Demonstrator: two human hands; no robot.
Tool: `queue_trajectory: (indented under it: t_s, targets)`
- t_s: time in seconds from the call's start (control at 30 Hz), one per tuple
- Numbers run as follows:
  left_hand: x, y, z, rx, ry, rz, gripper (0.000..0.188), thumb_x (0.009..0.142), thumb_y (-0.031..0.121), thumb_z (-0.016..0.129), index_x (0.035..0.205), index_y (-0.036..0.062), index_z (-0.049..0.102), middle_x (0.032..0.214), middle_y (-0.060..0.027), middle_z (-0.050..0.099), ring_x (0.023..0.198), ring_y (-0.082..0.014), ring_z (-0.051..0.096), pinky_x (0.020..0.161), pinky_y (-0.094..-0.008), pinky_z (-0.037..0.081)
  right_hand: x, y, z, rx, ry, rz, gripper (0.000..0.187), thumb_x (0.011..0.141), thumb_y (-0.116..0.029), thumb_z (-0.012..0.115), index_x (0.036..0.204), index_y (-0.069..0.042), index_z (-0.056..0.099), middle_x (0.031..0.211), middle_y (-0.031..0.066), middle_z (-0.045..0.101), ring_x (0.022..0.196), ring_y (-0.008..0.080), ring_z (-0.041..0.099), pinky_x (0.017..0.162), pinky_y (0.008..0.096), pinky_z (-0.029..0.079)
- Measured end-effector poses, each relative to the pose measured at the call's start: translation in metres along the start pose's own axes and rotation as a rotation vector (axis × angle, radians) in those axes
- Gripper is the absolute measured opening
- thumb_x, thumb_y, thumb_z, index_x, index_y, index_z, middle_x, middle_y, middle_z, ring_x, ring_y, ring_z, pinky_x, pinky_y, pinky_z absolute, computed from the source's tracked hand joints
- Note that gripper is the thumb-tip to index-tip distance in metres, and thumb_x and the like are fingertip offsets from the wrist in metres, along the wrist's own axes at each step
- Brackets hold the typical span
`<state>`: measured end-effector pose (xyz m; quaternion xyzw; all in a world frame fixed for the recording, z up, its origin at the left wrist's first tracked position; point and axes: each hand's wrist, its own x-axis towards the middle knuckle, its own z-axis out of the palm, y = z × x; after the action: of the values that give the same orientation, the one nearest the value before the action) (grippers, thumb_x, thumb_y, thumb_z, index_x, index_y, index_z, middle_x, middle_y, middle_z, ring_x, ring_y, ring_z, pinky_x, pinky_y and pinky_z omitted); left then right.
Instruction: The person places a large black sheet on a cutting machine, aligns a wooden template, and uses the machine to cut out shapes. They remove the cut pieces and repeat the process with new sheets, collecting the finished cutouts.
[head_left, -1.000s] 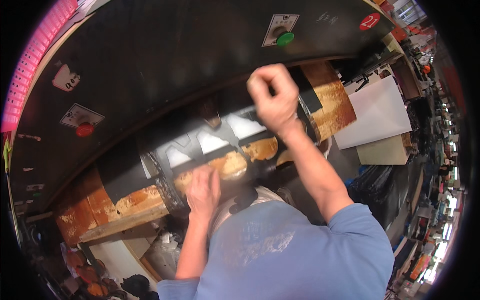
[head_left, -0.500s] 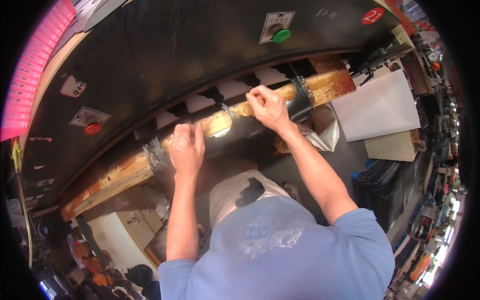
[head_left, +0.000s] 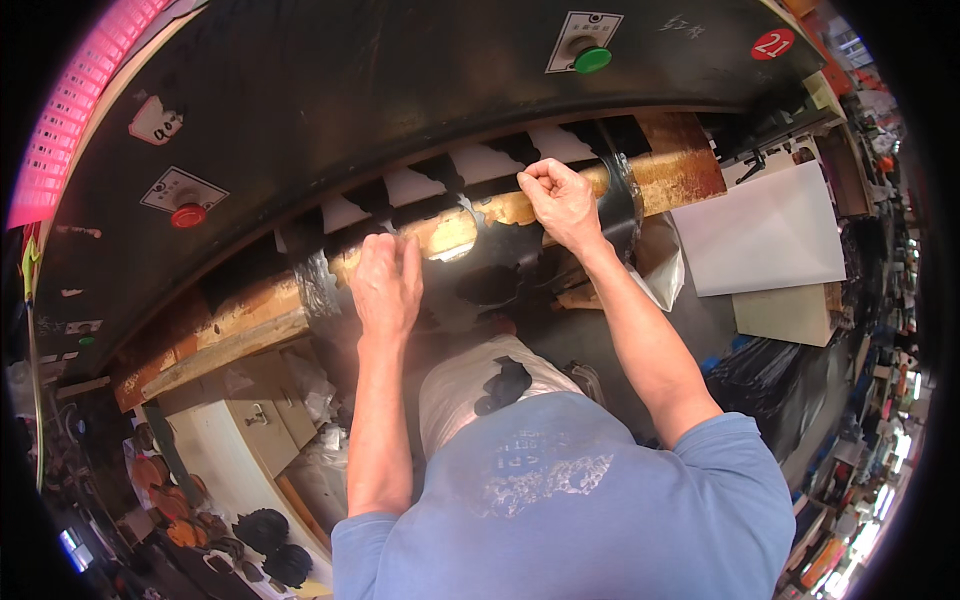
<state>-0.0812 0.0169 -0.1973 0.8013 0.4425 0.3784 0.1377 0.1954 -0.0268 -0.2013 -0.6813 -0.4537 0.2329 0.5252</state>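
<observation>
A black sheet (head_left: 515, 245) with cut-out holes lies over the front edge of a worn wooden board (head_left: 680, 165) and hangs down toward me. Through its gaps, bare wood and pale patches show. At the left part of the sheet, my left hand (head_left: 387, 285) is closed, with thumb and fingertips pinched at the board's edge. Farther right and a little higher, my right hand (head_left: 567, 208) pinches the sheet between thumb and curled fingers. The fingertips of both hands partly hide the material they grip.
Above the board looms a dark machine body (head_left: 380, 90) with a green button (head_left: 592, 60) and a red button (head_left: 188, 215). White sheets (head_left: 765, 235) lie at the right, and a cabinet (head_left: 265, 425) stands at the lower left. A pink basket (head_left: 75, 130) sits at the upper left.
The whole view has shifted slightly. More of the hanging black sheet, with a rounded hole, shows between my arms. Both hands keep their pinch at about the same places along the board.
</observation>
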Motion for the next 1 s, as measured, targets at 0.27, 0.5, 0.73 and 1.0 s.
queue_trajectory:
  t_s: [0.27, 0.5, 0.73, 1.0]
  targets:
    - [-0.003, -0.016, -0.035, -0.041, -0.29, -0.124, 0.015, 0.095, 0.01, 0.076, 0.089, 0.0015, 0.065, 0.088, -0.0177, 0.066, 0.081, -0.038, 0.068, 0.074, -0.0462, 0.055, 0.011, -0.026, 0.063, 0.015, 0.058, -0.198, 0.025, 0.091, -0.014, 0.081, 0.108, 0.003, 0.074, 0.096, 0.0139, 0.075, 0.085, 0.0202, 0.073, 0.077, 0.0342, 0.058]
    - [0.071, -0.113, -0.031, 0.022, -0.092, -0.003, 0.029, 0.101, 0.01, 0.07, 0.127, -0.0022, 0.067, 0.131, -0.0255, 0.067, 0.123, -0.0436, 0.065, 0.106, -0.0497, 0.051, 0.054, -0.036, 0.208, -0.263, -0.143, -0.348, 0.082, 0.078, -0.029, 0.084, 0.149, 0.001, 0.057, 0.154, 0.0481, 0.033, 0.146, 0.0631, 0.037, 0.124, 0.0554, 0.039]
    - [0.066, -0.165, -0.003, 0.165, -0.114, 0.048, 0.047, 0.099, 0.008, 0.071, 0.144, -0.0009, 0.061, 0.156, -0.0235, 0.057, 0.15, -0.045, 0.048, 0.126, -0.0578, 0.035, 0.071, -0.033, 0.173, 0.04, -0.29, -0.195, 0.077, 0.071, -0.019, 0.091, 0.143, -0.004, 0.068, 0.163, 0.0375, 0.041, 0.154, 0.0474, 0.042, 0.125, 0.0478, 0.04]
    - [0.071, -0.154, 0.0, 0.169, -0.138, 0.044, 0.049, 0.098, 0.005, 0.072, 0.145, 0.0002, 0.059, 0.158, -0.023, 0.055, 0.152, -0.0451, 0.046, 0.126, -0.0584, 0.034, 0.066, 0.0, 0.12, -0.262, -0.125, -0.263, 0.068, 0.069, -0.015, 0.088, 0.134, -0.005, 0.072, 0.165, 0.0299, 0.04, 0.15, 0.0468, 0.047, 0.12, 0.0484, 0.045]
